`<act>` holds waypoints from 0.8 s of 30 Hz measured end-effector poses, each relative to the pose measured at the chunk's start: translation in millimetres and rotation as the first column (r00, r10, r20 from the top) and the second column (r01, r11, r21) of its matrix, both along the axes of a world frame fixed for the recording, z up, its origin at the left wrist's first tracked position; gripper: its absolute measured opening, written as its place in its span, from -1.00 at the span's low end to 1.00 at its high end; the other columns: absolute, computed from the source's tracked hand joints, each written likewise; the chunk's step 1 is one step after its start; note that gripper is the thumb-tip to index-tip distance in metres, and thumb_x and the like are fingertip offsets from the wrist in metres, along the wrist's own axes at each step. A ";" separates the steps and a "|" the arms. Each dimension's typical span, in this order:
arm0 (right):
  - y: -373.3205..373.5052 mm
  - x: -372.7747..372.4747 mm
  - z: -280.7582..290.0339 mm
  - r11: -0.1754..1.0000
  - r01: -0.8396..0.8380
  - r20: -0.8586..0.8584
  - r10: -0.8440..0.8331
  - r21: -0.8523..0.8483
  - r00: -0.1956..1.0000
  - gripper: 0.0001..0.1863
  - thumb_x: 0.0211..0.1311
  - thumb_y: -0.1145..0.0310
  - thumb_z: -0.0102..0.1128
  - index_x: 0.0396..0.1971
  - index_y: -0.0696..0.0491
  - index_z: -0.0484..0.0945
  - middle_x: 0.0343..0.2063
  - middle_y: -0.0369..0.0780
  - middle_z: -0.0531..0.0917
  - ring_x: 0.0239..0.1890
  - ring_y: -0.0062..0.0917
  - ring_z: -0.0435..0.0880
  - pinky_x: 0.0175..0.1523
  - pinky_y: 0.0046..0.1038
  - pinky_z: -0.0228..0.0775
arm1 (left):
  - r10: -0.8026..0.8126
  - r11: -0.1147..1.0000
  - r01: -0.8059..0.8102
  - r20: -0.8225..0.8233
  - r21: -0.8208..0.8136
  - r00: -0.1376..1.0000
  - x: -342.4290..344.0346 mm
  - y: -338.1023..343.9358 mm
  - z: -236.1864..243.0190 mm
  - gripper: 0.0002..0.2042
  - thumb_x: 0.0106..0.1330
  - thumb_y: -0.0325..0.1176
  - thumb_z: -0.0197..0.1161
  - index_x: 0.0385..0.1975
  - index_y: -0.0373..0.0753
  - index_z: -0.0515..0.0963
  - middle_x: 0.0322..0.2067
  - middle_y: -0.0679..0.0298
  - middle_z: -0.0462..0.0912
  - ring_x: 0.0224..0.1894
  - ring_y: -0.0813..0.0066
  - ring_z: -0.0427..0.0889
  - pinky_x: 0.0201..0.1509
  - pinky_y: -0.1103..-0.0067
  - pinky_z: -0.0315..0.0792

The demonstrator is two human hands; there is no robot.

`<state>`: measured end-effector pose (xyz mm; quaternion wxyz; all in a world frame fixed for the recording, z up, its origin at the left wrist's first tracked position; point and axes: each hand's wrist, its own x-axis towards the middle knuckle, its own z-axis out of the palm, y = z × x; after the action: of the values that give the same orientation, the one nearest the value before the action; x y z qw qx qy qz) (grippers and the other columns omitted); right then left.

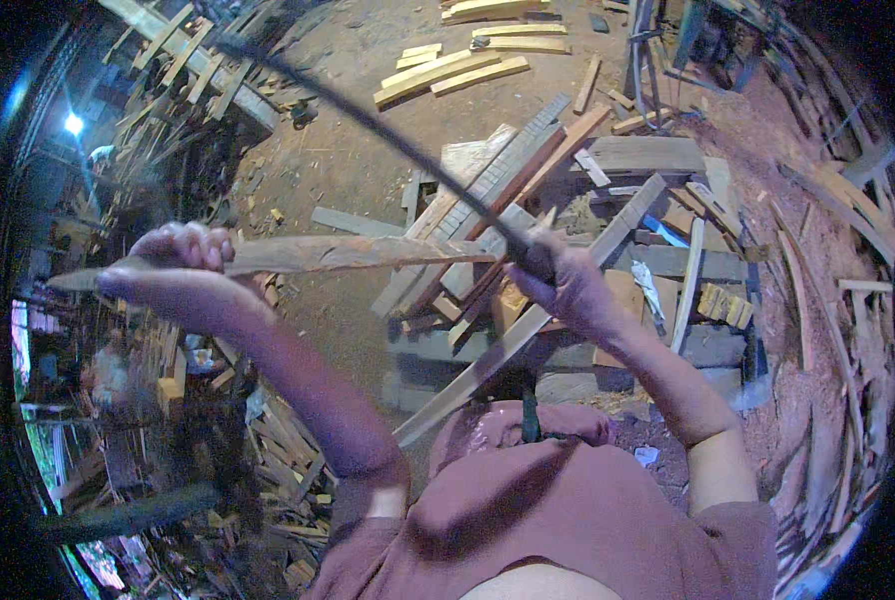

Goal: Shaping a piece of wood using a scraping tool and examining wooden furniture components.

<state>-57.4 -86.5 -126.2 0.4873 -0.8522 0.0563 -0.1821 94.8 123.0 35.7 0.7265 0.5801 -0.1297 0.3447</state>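
My left hand (183, 250) is closed round a long, rough strip of wood (338, 255), held roughly level in front of me. The strip's left end pokes out past my hand; its right end tapers to a ragged tip close to my right hand. My right hand (578, 290) grips the black handle of a long, dark, blade-like tool (388, 135). From my fist that tool slants up and to the left, passing above the strip. It shows nearly edge-on, so its exact kind is unclear.
Boards and offcuts (528, 185) lie piled beyond and below my hands. A long plank (528, 335) leans across the pile. Yellowish sawn pieces (448, 75) lie on the dirt floor farther off. A slatted wooden frame (193, 60) stands far left, with more scrap wood along both sides.
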 end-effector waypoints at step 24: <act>31.5 -28.2 -74.0 0.996 -0.048 -0.269 0.026 -0.075 0.963 -0.59 0.07 0.12 0.18 -0.19 0.06 0.33 -0.55 0.00 0.57 -0.42 -0.06 0.58 -0.37 -0.17 0.41 | -0.009 0.995 0.009 -0.002 -0.096 1.000 -33.7 -8.0 4.3 -0.37 0.22 0.33 -0.42 -0.67 -0.15 0.23 -0.81 0.41 0.07 -0.82 0.65 0.05 -0.78 0.69 -0.05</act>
<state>-85.6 -54.9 -200.2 0.4438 -0.8888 0.0985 -0.0583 61.1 114.9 39.9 0.7553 0.5441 -0.1147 0.3468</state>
